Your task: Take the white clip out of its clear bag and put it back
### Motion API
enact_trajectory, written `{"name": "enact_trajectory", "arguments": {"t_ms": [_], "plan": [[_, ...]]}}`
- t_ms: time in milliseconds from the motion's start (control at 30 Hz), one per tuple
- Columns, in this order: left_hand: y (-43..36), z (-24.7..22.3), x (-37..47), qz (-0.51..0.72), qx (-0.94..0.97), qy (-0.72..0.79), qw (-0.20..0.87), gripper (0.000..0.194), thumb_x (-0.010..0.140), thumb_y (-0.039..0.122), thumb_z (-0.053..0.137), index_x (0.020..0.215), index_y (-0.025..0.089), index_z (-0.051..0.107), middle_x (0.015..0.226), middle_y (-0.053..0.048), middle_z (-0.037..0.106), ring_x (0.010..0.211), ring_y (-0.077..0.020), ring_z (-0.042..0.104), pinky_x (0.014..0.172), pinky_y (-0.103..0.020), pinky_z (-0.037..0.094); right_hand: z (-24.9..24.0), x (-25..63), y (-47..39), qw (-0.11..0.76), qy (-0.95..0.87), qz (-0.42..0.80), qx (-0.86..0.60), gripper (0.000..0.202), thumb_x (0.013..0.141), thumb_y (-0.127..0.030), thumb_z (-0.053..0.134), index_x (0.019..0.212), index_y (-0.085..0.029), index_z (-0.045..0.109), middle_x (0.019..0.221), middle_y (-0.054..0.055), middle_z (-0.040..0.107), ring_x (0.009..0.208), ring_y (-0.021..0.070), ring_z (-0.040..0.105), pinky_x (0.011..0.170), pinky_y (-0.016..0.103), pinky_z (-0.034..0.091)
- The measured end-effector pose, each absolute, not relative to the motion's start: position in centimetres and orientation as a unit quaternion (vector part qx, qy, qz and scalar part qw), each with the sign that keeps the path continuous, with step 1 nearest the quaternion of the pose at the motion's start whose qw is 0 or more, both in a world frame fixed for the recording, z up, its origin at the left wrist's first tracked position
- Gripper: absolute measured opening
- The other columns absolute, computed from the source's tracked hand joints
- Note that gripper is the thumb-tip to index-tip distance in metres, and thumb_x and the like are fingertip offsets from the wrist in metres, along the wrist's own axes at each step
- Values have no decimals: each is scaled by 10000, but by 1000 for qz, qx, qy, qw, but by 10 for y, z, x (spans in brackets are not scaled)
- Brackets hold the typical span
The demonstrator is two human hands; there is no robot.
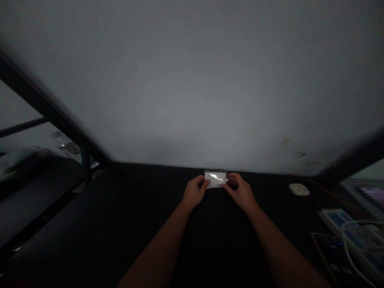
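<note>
A small flat white packet (216, 180) with a shiny clear wrapping is near the back of the black desk (126, 224), close to the wall. At its left end, my left hand (195, 193) is closed with the thumb over the packet's front edge. My right hand (241, 192) pinches the opposite end, thumb at the lower right corner and fingers behind. Light glares off the wrapping, so any print on it is unreadable. Whether the packet rests on the desk or is slightly raised, I cannot tell.
On the right lie a white rounded object (299, 189), a blue-and-white box (336, 220), a phone (333, 256) showing digits, and a white cable (345, 240). Behind the desk rises a pale wall (192, 88). A dark metal frame (85, 160) borders the left side.
</note>
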State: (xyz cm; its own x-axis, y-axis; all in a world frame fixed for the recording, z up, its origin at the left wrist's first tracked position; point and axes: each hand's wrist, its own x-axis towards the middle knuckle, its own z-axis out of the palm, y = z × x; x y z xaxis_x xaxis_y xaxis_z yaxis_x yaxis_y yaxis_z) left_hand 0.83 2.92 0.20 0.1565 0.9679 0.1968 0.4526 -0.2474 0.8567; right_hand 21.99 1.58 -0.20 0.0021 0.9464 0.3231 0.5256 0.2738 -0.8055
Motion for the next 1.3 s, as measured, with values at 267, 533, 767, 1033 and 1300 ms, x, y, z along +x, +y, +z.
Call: {"name": "enact_trajectory", "arguments": {"t_ms": [267,533,767,1033,1300], "plan": [[32,0,9,398,648,505,408,269,887,430,628,945,172,681,951,-80,759,833,-229,716,710,-315,553,8,216,10,400,-692,204,-565,190,910,-397,524,940,-235,619,858,49,734,771,209,702,716,333,541],[32,3,8,405,622,495,452,334,848,428,681,1049,161,673,949,-89,757,787,-211,706,584,-264,525,12,215,8,371,-713,144,-577,223,929,-389,459,811,-240,575,765,45,697,689,203,658,653,311,486],[33,5,6,402,588,493,500,392,806,468,715,1011,138,658,780,-52,738,571,-134,624,453,-204,432,13,215,5,402,-688,178,-577,262,930,-424,444,743,-251,506,616,-1,625,506,166,584,521,268,421],[33,8,4,398,578,482,524,417,782,512,729,992,158,665,786,-47,748,607,-154,651,481,-222,448,5,220,10,508,-582,247,-584,151,886,-404,493,842,-261,474,670,17,725,557,192,679,525,266,488],[37,3,1,410,584,466,523,399,779,493,745,972,151,673,879,-74,768,788,-222,721,723,-334,564,6,225,12,321,-704,158,-614,240,831,-209,483,863,-259,716,673,17,721,557,184,646,546,278,448]]}}
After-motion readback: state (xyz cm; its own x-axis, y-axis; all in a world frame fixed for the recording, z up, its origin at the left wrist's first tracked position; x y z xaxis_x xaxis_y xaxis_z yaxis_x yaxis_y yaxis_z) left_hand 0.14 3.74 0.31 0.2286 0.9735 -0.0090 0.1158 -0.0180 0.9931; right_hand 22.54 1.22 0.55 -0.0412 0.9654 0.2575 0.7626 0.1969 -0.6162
